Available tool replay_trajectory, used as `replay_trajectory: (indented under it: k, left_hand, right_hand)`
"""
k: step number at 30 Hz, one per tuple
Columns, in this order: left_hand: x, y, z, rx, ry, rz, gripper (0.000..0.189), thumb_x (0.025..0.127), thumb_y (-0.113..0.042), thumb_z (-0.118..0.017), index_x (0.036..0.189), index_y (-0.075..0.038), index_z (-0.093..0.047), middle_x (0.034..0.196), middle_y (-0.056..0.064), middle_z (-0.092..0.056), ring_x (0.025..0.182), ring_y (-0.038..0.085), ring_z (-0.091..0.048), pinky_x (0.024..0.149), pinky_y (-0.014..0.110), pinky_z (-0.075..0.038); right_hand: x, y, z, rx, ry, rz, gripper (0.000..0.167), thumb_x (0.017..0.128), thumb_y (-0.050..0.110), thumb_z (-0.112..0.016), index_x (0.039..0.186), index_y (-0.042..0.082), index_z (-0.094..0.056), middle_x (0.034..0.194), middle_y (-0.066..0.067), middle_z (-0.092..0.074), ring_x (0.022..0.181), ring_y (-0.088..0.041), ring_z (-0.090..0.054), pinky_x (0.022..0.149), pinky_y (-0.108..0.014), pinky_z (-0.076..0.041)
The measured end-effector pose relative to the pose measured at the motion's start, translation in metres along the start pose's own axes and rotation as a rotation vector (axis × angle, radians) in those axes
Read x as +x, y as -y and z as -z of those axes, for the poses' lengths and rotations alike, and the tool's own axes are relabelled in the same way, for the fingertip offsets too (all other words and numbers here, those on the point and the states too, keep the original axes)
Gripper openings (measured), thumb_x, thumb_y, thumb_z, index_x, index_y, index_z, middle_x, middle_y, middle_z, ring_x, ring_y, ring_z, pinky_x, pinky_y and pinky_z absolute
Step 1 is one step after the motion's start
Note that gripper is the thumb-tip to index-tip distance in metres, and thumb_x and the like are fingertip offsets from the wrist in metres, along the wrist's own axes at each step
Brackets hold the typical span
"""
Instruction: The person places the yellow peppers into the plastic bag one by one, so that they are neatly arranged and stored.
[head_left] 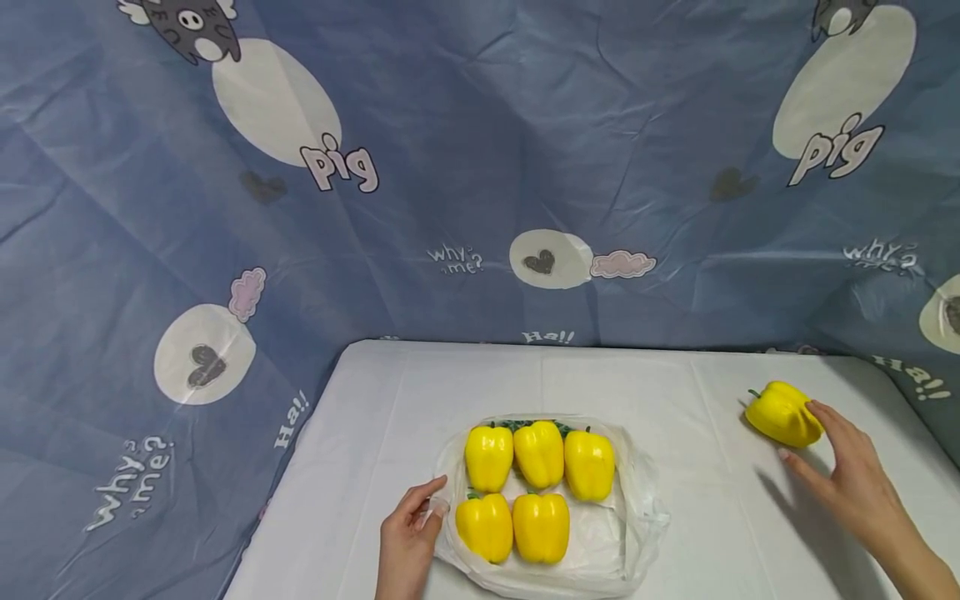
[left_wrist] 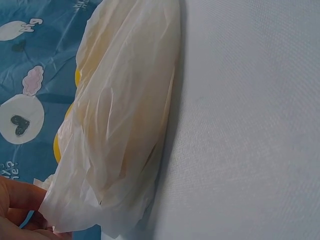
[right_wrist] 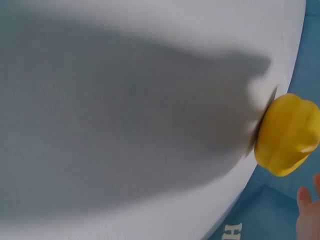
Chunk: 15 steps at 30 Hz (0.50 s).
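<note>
In the head view my left hand (head_left: 408,533) pinches the left edge of a thin white plastic bag (head_left: 641,533). The left wrist view shows its fingers (left_wrist: 22,195) on the gathered film of the bag (left_wrist: 125,110). Several yellow bell peppers sit inside the bag, three in a back row, including a middle pepper (head_left: 538,454), and two in front, such as a front pepper (head_left: 542,529). On the right, my right hand (head_left: 862,475) reaches beside a lone yellow bell pepper (head_left: 783,414) lying on its side, thumb and fingers spread, fingertips right at its near end.
A white cloth covers the table (head_left: 360,467). Behind it hangs a blue printed curtain (head_left: 450,167), which also runs down the left side. In the bag, the front right corner beside the peppers shows bare white lining (head_left: 596,537).
</note>
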<state>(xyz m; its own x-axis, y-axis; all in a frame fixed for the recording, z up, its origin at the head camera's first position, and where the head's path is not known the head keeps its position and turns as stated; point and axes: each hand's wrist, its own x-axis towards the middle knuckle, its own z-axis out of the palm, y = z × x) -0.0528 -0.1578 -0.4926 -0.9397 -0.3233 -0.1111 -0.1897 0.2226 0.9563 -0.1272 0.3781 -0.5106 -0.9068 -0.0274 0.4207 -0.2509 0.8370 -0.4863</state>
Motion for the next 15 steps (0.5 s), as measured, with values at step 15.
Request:
replay_trajectory:
  k: [15]
  left_hand:
    - [0.0,0.0,-0.001,-0.009,0.001,0.006,0.034,0.089,0.002,-0.067,0.12,-0.013,-0.071,0.115,0.003,-0.065,0.098,0.02,-0.048,0.082,0.019,-0.044]
  right_hand:
    - [0.019,-0.024,0.007,0.077,0.085,0.035,0.084,0.081,0.004,-0.078,0.149,-0.005,-0.03,0.14,-0.04,-0.034,0.122,-0.064,-0.029,0.105,-0.07,-0.012]
